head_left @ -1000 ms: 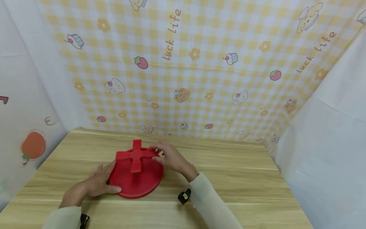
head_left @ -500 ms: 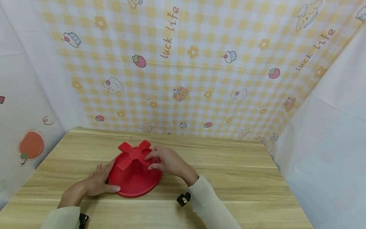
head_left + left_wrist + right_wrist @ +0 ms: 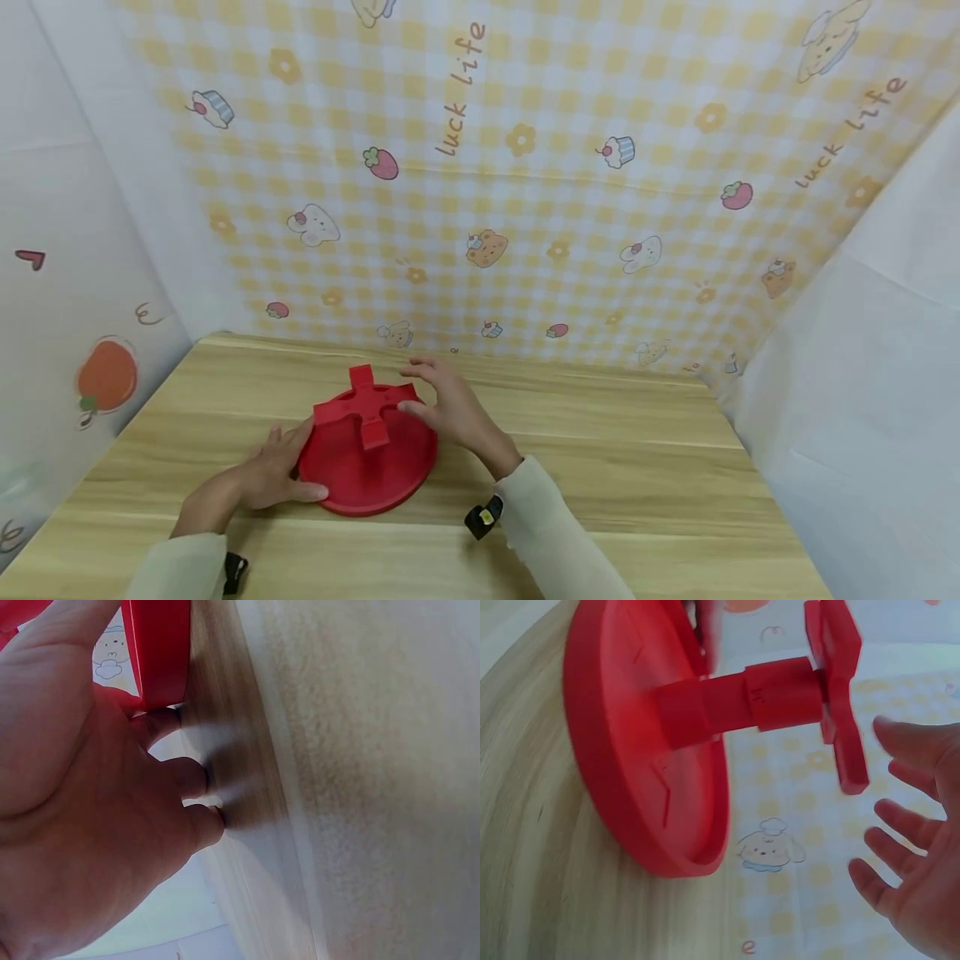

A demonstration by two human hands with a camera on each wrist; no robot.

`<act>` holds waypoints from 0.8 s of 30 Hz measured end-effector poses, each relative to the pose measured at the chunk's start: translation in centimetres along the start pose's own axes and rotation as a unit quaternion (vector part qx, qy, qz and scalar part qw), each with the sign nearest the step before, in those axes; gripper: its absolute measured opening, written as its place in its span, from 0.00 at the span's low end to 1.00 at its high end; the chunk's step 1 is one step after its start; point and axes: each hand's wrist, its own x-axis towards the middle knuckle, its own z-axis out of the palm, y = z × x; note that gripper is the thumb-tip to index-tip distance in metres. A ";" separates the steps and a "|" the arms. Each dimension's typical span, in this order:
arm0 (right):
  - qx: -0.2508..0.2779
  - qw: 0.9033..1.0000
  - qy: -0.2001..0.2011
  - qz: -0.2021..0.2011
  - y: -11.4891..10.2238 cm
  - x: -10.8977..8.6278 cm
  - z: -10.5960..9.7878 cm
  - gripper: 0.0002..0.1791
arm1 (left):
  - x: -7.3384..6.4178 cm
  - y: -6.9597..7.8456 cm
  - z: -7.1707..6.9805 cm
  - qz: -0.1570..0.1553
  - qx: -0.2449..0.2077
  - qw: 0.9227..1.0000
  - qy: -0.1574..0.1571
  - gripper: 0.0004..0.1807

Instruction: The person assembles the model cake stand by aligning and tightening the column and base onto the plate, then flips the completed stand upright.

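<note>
A red plastic stand rests on the wooden table: a round, rimmed base [image 3: 348, 487], a short post [image 3: 731, 701] and a four-armed cross-shaped top [image 3: 367, 406]. My left hand [image 3: 273, 475] holds the base at its left side, thumb over the front rim and other fingers spread toward the back. In the left wrist view several of its fingertips reach down to the tabletop. My right hand [image 3: 453, 408] is spread open beside the cross's right arm. Its thumb lies close to that arm, and the right wrist view shows a gap between hand and cross.
The wooden table [image 3: 585, 467] runs back to a yellow checked cloth [image 3: 555, 183] with cartoon prints. White cloth walls [image 3: 870, 350] stand at both sides. A black strap piece [image 3: 483, 517] hangs at the right wrist.
The cross top has turned through a diagonal position while my right hand gripped its right arm. That hand has since let go and opened. My left hand has stayed on the base.
</note>
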 end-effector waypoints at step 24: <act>0.022 0.995 -0.095 0.031 -0.4 -1.6 0.0 0.21 | 0.6 -1.6 0.4 0.017 -0.018 1.000 0.003 0.67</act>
